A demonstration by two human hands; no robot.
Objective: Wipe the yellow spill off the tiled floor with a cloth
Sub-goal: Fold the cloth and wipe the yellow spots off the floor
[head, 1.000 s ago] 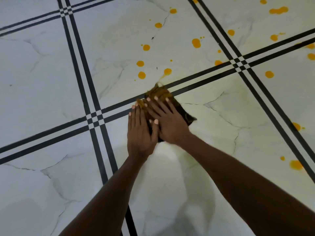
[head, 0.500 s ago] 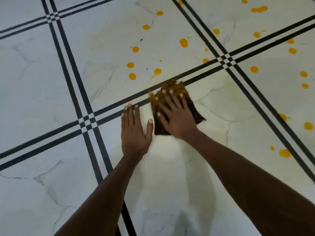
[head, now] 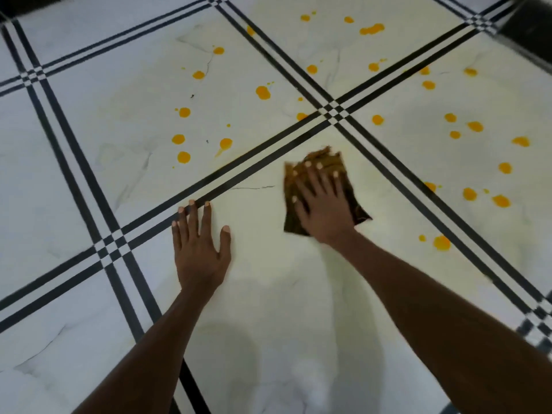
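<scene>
My right hand (head: 324, 204) lies flat, fingers spread, on a folded brown cloth (head: 324, 159) stained yellow, pressing it to the white tiled floor (head: 268, 294) just below a black double grout line. Flat on the floor to the left of the cloth rests my left hand (head: 200, 249), fingers apart, holding nothing and not touching the cloth. Yellow spill drops (head: 183, 112) dot the tile beyond the line. More yellow drops (head: 475, 126) lie on the tile to the right, and one larger blob (head: 441, 242) sits close to the cloth's right.
Black double lines (head: 245, 165) cross the floor in a grid. A dark object (head: 528, 34) stands at the top right corner, and a dark edge (head: 30, 1) runs along the top left. The tile under my arms shows only a faint yellowish film.
My right hand has slid the cloth to the right, away from my left hand and off the black line. My left hand came off the cloth and stayed flat on the floor.
</scene>
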